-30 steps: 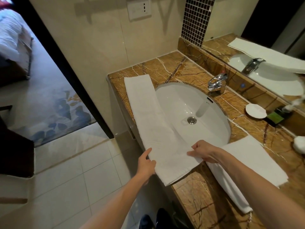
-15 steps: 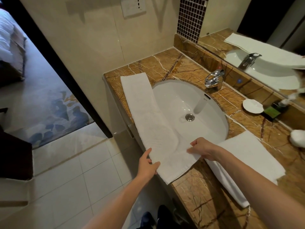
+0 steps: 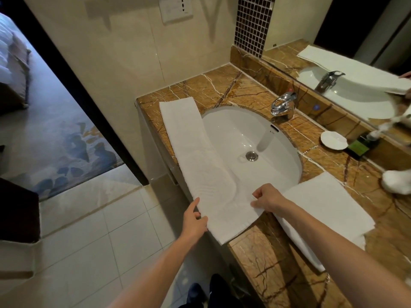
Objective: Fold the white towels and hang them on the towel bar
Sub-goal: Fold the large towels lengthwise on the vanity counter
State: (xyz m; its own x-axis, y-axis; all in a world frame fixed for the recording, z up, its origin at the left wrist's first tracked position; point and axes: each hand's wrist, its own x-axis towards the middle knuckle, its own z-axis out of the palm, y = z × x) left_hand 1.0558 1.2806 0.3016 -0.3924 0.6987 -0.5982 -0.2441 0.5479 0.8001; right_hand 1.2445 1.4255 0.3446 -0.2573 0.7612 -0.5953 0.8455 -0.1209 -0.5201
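Note:
A long white towel (image 3: 195,156), folded into a narrow strip, lies along the front of the brown marble counter (image 3: 278,258) and partly over the sink's near rim. My left hand (image 3: 194,221) grips its near left edge, thumb on top. My right hand (image 3: 268,197) pinches the near right edge. A second folded white towel (image 3: 329,210) lies on the counter to the right, under my right forearm. No towel bar is in view.
The white oval sink (image 3: 262,138) has a chrome faucet (image 3: 282,105) behind it. A white dish (image 3: 333,140) and a dark green packet (image 3: 361,146) sit by the mirror (image 3: 347,63). A doorway to a carpeted room opens on the left.
Both hands keep their hold on the strip's near end. The view has shifted slightly; the towel looks much the same.

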